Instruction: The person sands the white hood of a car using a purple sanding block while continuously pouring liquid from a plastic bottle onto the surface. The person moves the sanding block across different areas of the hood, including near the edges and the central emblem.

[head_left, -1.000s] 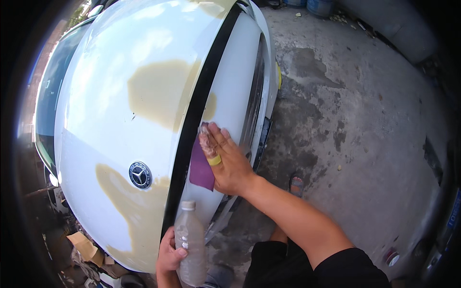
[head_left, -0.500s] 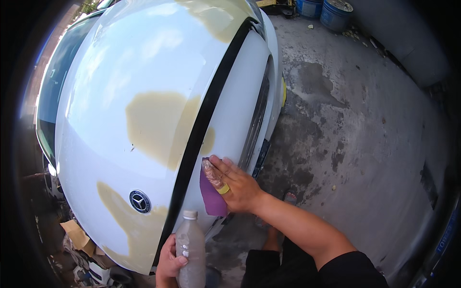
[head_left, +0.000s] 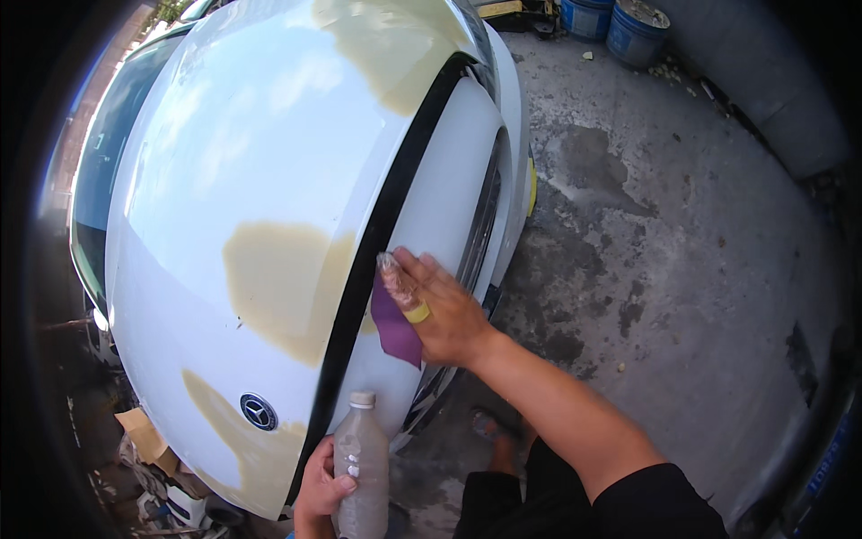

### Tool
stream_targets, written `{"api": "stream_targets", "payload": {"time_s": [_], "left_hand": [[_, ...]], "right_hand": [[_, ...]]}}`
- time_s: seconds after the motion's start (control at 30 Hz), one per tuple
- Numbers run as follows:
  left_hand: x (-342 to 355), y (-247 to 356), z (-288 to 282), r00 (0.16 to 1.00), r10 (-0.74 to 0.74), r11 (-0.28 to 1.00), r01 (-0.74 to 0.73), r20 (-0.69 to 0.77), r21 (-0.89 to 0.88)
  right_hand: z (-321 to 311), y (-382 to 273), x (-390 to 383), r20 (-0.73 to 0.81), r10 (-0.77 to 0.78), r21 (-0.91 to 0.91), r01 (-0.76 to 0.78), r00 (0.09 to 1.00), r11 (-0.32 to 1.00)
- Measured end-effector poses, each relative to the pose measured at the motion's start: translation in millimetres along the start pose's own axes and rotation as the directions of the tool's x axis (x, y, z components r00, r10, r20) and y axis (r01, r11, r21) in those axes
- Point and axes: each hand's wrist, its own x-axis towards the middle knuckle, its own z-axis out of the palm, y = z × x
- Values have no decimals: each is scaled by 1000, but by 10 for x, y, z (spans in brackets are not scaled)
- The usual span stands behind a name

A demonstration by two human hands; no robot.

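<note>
My right hand (head_left: 446, 310) presses a purple sheet of sandpaper (head_left: 395, 331) against the white front bumper (head_left: 436, 193) of a car, its fingers stretched along the surface. One finger is wrapped in clear plastic, held by a yellow band. In my left hand (head_left: 321, 490), at the lower edge, is a translucent plastic bottle (head_left: 364, 476) with a white cap, held upright near the bumper's near end. Left of the black gap, the white hood (head_left: 197, 171) carries several beige patches and a round emblem (head_left: 259, 411).
Blue buckets (head_left: 636, 40) stand by the wall at the far right. The concrete floor (head_left: 664, 260) has dark stains and small scraps. At the lower left lie cardboard (head_left: 146, 440) and assorted clutter. My foot (head_left: 489, 424) shows below the right arm.
My right hand has slid with the sandpaper farther along the bumper, away from me. The view has shifted slightly, so the car sits lower. My left hand still holds the bottle.
</note>
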Motion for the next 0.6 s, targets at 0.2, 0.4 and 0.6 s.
{"api": "stream_targets", "payload": {"time_s": [0.2, 0.4, 0.6], "left_hand": [[145, 61, 59, 1000, -6, 1000, 6, 25, 11], [212, 73, 61, 1000, 5, 1000, -5, 23, 5], [303, 72, 132, 998, 18, 1000, -17, 59, -10]], "right_hand": [[-185, 492, 531, -235, 73, -127, -105, 969, 986], [-7, 54, 21, 20, -4, 18, 4, 1000, 1000], [-385, 927, 824, -345, 104, -148, -163, 933, 975]]}}
